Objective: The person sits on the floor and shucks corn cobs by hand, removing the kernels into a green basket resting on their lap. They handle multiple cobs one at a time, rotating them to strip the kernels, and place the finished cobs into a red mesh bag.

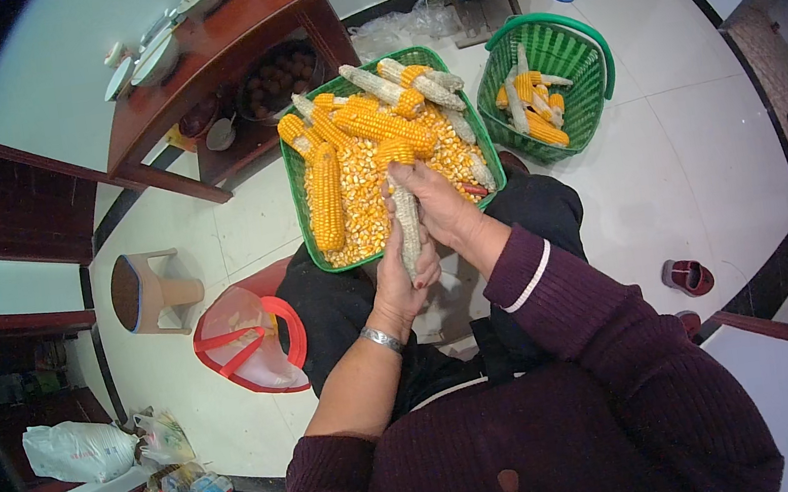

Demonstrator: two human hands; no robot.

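Both hands meet over the near edge of a green plastic basket [301, 206]. My left hand [401, 275], with a silver bracelet at the wrist, grips the bare lower length of a partly shelled corn cob [407, 222]. My right hand [436, 199] holds the same cob higher up, its thumb close to the yellow kernels left at the far end. Loose corn kernels [358, 198] fill much of the basket. A full ear of corn [326, 199] lies at its left side, and part-shelled ears and bare cobs [373, 84] are heaped at the back.
Right of the basket stands a green handled basket [594, 122] with several cobs in it. A red-trimmed bag [246, 340] and a plastic stool [161, 291] are at the left. A wooden table [225, 37] with bowls rises behind. A shoe [688, 277] lies on the right floor.
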